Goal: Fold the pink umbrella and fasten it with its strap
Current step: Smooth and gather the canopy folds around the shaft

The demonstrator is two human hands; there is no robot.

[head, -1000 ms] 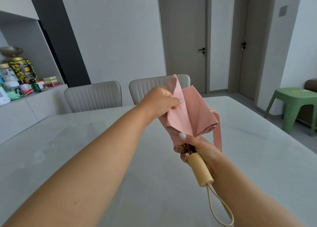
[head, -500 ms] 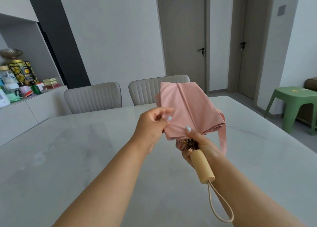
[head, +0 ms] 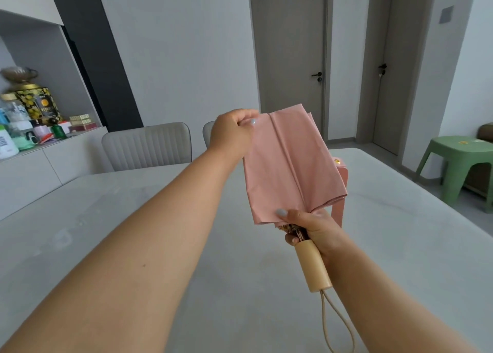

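I see left hand point(head: 234, 134) pinching pink umbrella point(head: 290, 166) canopy, centre frame; right hand point(head: 314, 227) grips its base. Strap point(head: 341, 192) hangs loose at the right.

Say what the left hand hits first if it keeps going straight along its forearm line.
Likely the grey chair backs at the table's far edge. The left hand, pinching the pink umbrella canopy's top corner, points away over the table. Depth is unclear; it may pass above them toward the wall.
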